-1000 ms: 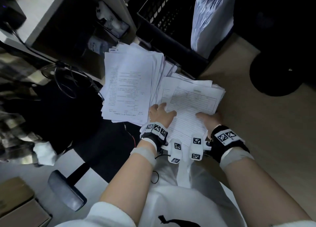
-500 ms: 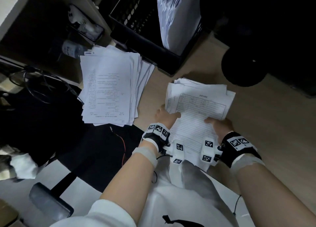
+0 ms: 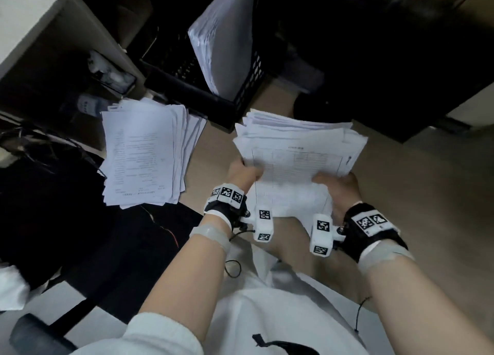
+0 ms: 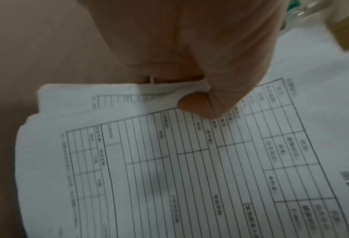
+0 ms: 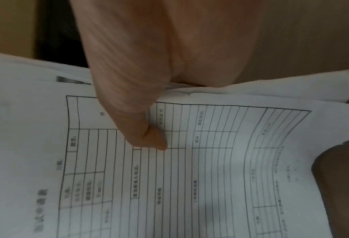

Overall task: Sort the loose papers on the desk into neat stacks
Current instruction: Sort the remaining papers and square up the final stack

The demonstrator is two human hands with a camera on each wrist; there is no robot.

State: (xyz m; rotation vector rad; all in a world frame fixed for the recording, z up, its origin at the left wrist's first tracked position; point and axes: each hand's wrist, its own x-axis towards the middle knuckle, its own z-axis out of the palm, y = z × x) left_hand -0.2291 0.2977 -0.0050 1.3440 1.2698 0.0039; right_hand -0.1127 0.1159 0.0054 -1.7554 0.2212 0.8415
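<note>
On the far left of the head view there is something dark with thin black wires [image 3: 34, 146] lying on it. Next to that, a stack of papers [image 3: 144, 154] lies flat, with its sheets fanned out a bit on the right side, so the edges do not line up. It sits partly on the wooden desk [image 3: 417, 194] and hangs over the dark thing on its left. Behind it stands a black crate [image 3: 248, 87] with holes in its side, and a thick pile of white paper [image 3: 224, 36] leans inside the crate. To the right of the flat stack, with a strip of bare desk in between, the person holds a second bundle of papers [image 3: 296, 164] up in both hands. The top sheet has a printed table with many lines on it. The left hand [image 3: 242, 174] grips the left edge of the bundle, with the thumb [image 4: 198, 104] pressed on top of the top sheet and the fingers hidden under the paper. The right hand [image 3: 339, 188] grips the right edge the same way, thumb [image 5: 149, 136] on top and fingers out of sight below. The bundle bends a little between the two hands. Both wrists wear black bands with small black and white square marks.
</note>
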